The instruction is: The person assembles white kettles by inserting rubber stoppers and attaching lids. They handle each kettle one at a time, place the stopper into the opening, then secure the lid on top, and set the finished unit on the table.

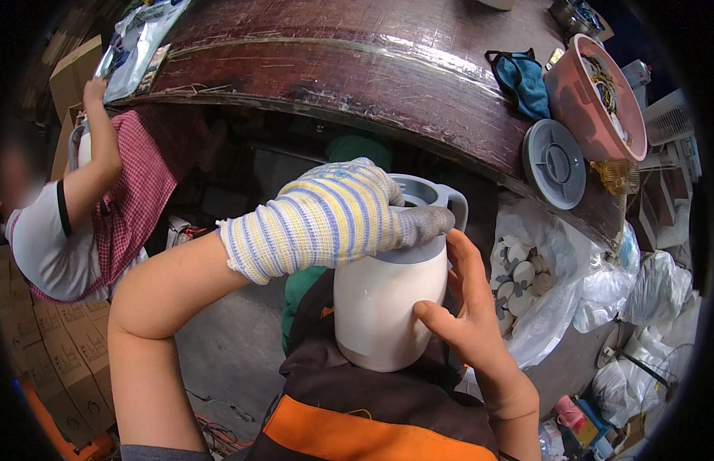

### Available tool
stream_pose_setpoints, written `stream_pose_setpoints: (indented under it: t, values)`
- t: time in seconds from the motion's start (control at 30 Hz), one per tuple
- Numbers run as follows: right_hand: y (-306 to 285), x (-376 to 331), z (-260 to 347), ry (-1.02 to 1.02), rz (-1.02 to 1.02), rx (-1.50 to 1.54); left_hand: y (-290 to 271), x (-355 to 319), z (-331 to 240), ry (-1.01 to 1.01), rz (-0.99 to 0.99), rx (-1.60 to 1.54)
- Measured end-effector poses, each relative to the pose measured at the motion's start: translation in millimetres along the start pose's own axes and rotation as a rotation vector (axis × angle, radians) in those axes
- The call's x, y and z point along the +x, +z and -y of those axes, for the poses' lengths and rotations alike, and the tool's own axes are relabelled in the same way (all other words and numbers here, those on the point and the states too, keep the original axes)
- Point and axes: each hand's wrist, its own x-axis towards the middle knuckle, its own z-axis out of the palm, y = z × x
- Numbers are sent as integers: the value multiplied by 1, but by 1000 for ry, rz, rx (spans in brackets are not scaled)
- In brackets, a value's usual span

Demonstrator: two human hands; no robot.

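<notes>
A white jug (pixel 378 315) with a grey collar and a grey handle (pixel 458 206) stands in my lap, its top tipped slightly away. My left hand (pixel 322 215), in a striped knit glove, lies across the jug's top with its fingers bent over the grey rim. Dark smudges mark the glove's fingertips. What those fingers press inside the opening is hidden. My bare right hand (pixel 480 323) grips the jug's right side, thumb on the white wall and fingers up near the collar.
Ahead runs a worn dark-red table (pixel 311 69), holding a grey round lid (pixel 554 164), a pink basin (pixel 583 96) and a blue cloth (pixel 520 83). Right of my lap, a clear plastic bag (pixel 560 296) contains several round pale parts. A co-worker (pixel 142 177) sits at left near cartons (pixel 65 346).
</notes>
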Motion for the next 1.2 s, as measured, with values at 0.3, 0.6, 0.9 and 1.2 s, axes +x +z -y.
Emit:
stream_pose_setpoints:
  t: [0.3, 0.6, 0.9, 1.2]
  values:
    - [-2, 1, -1, 0, -5, -29, 0, 0, 0, 33, -28, 33]
    - [-1, 1, -2, -11, -10, -24, -1, 1, -1, -14, 32, 43]
    - [-1, 1, 1, -7, -10, -53, 0, 0, 3, 57, 8, 41]
    - [-2, 2, -3, -1, -7, -26, -5, 1, 4, -7, 17, -101]
